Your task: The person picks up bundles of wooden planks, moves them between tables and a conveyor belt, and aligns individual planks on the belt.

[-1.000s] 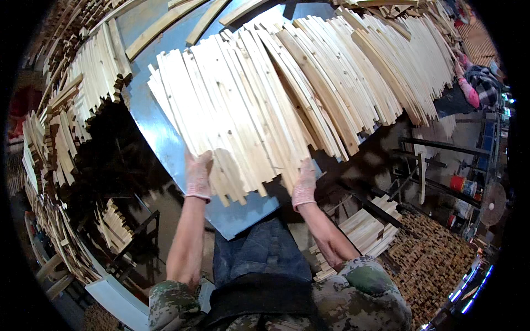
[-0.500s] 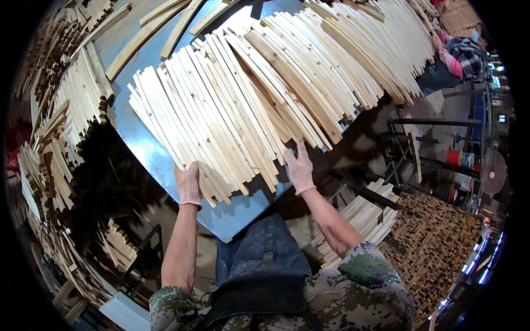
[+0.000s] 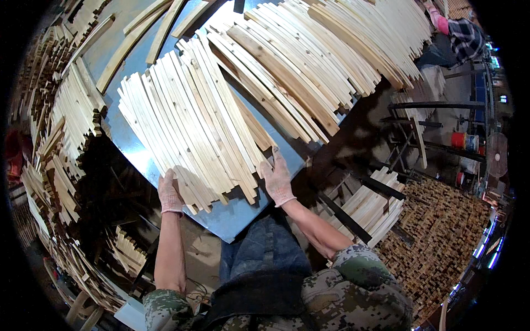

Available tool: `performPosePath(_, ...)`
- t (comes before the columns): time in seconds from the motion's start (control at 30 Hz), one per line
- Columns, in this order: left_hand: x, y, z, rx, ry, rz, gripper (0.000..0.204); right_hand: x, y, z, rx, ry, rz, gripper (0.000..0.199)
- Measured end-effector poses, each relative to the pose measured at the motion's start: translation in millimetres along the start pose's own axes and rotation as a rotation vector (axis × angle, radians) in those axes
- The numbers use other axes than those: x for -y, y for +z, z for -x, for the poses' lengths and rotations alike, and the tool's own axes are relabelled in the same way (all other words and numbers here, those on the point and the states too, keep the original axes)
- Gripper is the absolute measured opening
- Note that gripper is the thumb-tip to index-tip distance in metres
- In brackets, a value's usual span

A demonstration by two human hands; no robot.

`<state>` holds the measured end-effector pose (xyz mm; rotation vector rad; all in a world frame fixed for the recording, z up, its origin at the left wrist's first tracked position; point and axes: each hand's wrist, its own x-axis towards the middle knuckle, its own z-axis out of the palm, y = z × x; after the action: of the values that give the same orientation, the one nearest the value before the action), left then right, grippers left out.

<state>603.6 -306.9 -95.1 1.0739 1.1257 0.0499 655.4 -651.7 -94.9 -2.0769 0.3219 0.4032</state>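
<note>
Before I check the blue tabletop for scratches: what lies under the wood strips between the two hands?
Around the wood strips and in the gap to their right, the blue tabletop shows. Directly beneath, the strips cover whatever is there.

wood strips: cream | tabletop: blue | gloves: pale pink | sleeves: camouflage | co-worker's shirt: black-white check

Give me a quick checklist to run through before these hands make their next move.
1. Gloved: ok, left hand and right hand both.
2. Left hand at left side of nearer strips: ok.
3. Right hand at their right side: ok.
4. Nearer strips level at the close ends: not ok, uneven.
5. Gap to neighbouring strips: ok, bare blue table shows between.
6. Firm grip: cannot tell.
</note>
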Motion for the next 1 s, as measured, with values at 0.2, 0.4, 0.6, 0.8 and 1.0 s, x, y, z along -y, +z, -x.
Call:
performPosePath(0.2, -6.8, -30.4, -19.7, 0.032, 0.053, -0.148, 0.041, 25.0, -26.2, -28.6, -0.118, -0.122, 0.158, 0.071)
performPosePath(0.4, -22.3, -15.0, -40.1, 0.089, 0.181, -0.223, 0.055, 27.7, 21.9, -168.1, 0.121, -0.664, 0.698, 0.053)
performPosePath(0.6, -35.8, 18.8, -22.1, -0.031, 0.171, -0.258, 0.056, 134.7, 61.8, -158.7, 0.044, -0.338, 0.679, 0.048)
performPosePath(0.8, 10.2, -15.8, -15.2, -0.026, 0.247, -0.226, 0.055, 111.7, 62.5, -121.7, -0.012, -0.277, 0.502, 0.069)
performPosePath(1.0, 78.0, -64.2, 52.2, -0.002, 0.239, -0.385, 0.063, 37.8, 25.5, -36.4, 0.143, -0.134, 0.334, 0.074)
